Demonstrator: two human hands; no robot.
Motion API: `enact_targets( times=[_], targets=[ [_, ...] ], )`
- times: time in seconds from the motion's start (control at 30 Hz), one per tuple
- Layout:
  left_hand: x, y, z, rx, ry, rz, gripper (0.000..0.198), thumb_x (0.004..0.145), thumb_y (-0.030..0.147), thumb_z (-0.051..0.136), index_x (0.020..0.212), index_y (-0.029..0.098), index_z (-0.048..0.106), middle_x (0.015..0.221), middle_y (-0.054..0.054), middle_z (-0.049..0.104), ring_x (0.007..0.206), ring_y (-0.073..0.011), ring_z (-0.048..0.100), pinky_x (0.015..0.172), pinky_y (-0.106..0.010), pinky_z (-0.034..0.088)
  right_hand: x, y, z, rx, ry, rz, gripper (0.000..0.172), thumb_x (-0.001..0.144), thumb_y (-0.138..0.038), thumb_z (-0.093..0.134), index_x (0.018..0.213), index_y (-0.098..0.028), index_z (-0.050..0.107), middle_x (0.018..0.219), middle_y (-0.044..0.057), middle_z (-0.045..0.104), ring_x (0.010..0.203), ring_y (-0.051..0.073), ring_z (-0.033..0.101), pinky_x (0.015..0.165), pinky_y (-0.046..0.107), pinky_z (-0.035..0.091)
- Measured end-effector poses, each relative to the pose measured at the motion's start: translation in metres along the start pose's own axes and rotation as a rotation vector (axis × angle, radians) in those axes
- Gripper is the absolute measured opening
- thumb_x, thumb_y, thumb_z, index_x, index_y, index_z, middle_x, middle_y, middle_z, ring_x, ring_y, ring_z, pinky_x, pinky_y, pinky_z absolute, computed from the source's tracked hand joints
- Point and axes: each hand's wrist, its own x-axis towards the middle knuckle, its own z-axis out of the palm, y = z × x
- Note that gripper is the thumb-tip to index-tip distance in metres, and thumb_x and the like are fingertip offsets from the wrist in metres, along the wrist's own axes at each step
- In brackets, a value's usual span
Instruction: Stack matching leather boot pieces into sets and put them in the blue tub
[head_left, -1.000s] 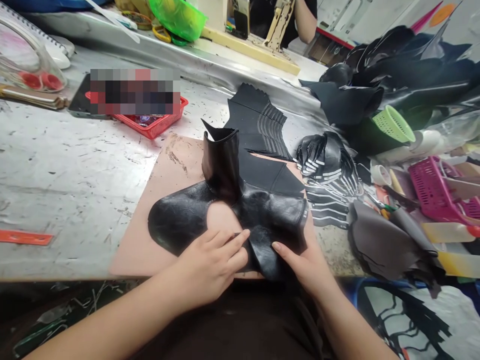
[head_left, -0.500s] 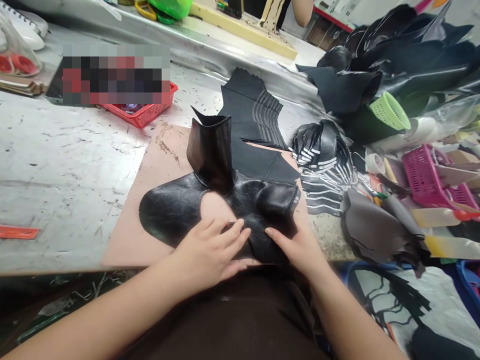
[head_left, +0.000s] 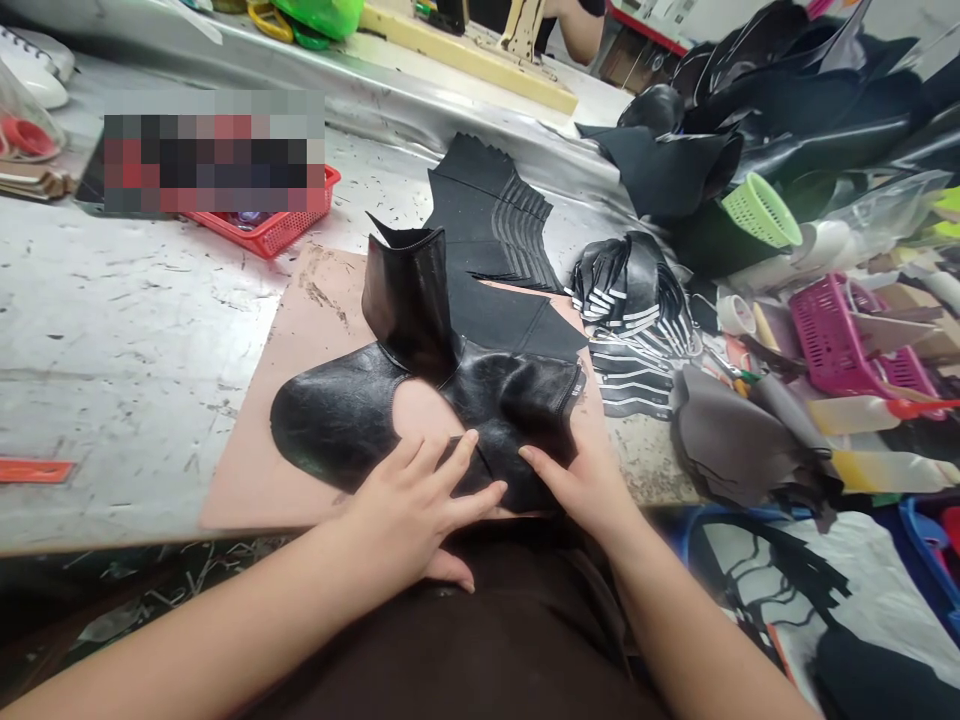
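Note:
A glossy black leather boot upper (head_left: 334, 410) lies on a pinkish board (head_left: 244, 470) at the bench's front edge. One part of it stands upright like a short shaft, and a curved cut-out shows the board beneath. My left hand (head_left: 416, 500) rests on the near edge of the leather with fingers spread, its thumb hanging below the bench edge. At the right end, my right hand (head_left: 585, 490) has its thumb on top of the upper; its other fingers are hidden under the leather. Behind the upper lies a fanned stack of matte black pieces (head_left: 476, 215).
Black pieces with white-striped edges (head_left: 630, 305) lie to the right, near dark grey leather (head_left: 724, 430) and a magenta basket (head_left: 821, 345). A red basket (head_left: 274, 235) sits at the back left. An orange strip (head_left: 34, 471) lies far left. Part of another person shows behind.
My left thumb has moved away from the other fingers and down past the bench edge, and the left fingers have spread. The whole view has shifted slightly. My right hand keeps its hold.

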Motion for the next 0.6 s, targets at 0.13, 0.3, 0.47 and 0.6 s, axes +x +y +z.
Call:
enact_targets(
  times=[0.13, 0.3, 0.47, 0.6],
  targets=[
    [0.002, 0.003, -0.003, -0.024, -0.024, -0.007, 0.087, 0.046, 0.072, 0.067, 0.124, 0.038, 0.049, 0.135, -0.019, 0.041, 0.108, -0.0372, 0.050, 0.088, -0.045, 0.033, -0.001, -0.006, 0.001, -0.049, 0.042, -0.007, 0.068, 0.079, -0.024, 0.055, 0.140, -0.012, 0.027, 0.140, 0.016, 0.036, 0.137, 0.027, 0.014, 0.110, 0.047, 0.018],
    [0.005, 0.005, 0.001, -0.037, 0.004, 0.155, 0.077, 0.061, 0.067, 0.063, 0.121, 0.020, 0.053, 0.133, -0.020, 0.044, 0.125, -0.0316, 0.038, 0.103, -0.044, 0.022, -0.003, -0.007, 0.005, -0.102, 0.076, -0.040, 0.068, 0.080, -0.027, 0.053, 0.140, -0.010, 0.025, 0.134, 0.018, 0.043, 0.134, 0.030, 0.022, 0.107, 0.050, 0.024],
    [0.005, 0.003, 0.005, -0.106, -0.025, 0.152, 0.074, 0.068, 0.063, 0.061, 0.127, 0.020, 0.046, 0.134, -0.021, 0.042, 0.126, -0.0323, 0.037, 0.100, -0.050, 0.026, 0.005, 0.002, -0.020, -0.197, 0.090, 0.079, 0.051, 0.077, -0.042, 0.057, 0.120, -0.013, 0.052, 0.097, 0.014, 0.065, 0.095, 0.032, 0.061, 0.081, 0.047, 0.049],
    [0.001, 0.005, -0.002, -0.171, -0.080, 0.134, 0.065, 0.074, 0.053, 0.062, 0.128, 0.022, 0.043, 0.137, -0.023, 0.037, 0.129, -0.0341, 0.033, 0.098, -0.054, 0.028, 0.053, -0.023, -0.037, -0.193, 0.209, -0.252, 0.040, 0.080, -0.037, 0.056, 0.115, -0.015, 0.055, 0.108, 0.014, 0.062, 0.100, 0.027, 0.059, 0.085, 0.043, 0.048]
  ],
)
